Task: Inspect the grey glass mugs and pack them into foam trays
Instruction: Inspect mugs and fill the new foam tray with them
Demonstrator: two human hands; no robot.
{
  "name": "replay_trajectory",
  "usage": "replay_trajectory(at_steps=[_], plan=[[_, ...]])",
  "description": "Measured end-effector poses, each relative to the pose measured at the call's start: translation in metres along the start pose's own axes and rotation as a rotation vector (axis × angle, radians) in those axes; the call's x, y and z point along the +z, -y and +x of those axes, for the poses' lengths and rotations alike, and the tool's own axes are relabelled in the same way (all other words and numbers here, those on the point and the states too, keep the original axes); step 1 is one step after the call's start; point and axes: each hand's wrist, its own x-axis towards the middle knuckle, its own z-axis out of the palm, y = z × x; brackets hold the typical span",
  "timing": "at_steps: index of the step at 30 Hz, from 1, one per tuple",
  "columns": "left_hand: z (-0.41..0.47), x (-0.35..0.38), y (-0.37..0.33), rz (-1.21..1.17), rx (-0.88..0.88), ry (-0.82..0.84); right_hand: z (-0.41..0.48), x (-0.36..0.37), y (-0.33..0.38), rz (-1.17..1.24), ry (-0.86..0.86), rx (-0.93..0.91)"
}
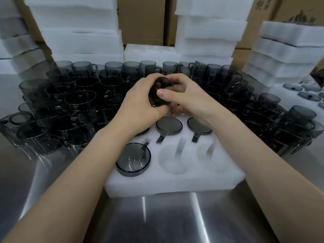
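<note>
Both of my hands hold one grey glass mug (160, 88) tilted above the far part of a white foam tray (175, 181). My left hand (138, 104) curls round its left side and bottom; my right hand (182, 95) grips its right side, thumb across the front. In the tray, upside-down mugs sit in pockets: one (169, 126) in the middle, one (199, 126) to its right, and one (133, 159) in the near left pocket. Two near pockets (171, 159) are bare foam.
Several loose grey mugs (84, 102) crowd the steel table on the left, back and right (263, 109). Stacks of foam trays (78, 32) and cardboard boxes (142, 20) stand behind. A filled foam tray (280, 92) lies at the far right.
</note>
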Motion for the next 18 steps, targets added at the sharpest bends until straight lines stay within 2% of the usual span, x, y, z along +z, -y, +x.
replay_trajectory(at_steps=[4, 9, 18], plan=[[0.001, -0.001, 0.002, 0.071, 0.058, 0.013, 0.0, 0.005, -0.001, -0.026, -0.045, -0.004], [-0.001, -0.001, 0.001, 0.056, 0.114, 0.015, -0.002, 0.003, 0.0, 0.057, -0.123, -0.016], [0.0, -0.003, 0.007, -0.15, 0.025, 0.005, -0.001, -0.005, 0.0, 0.328, 0.018, 0.035]])
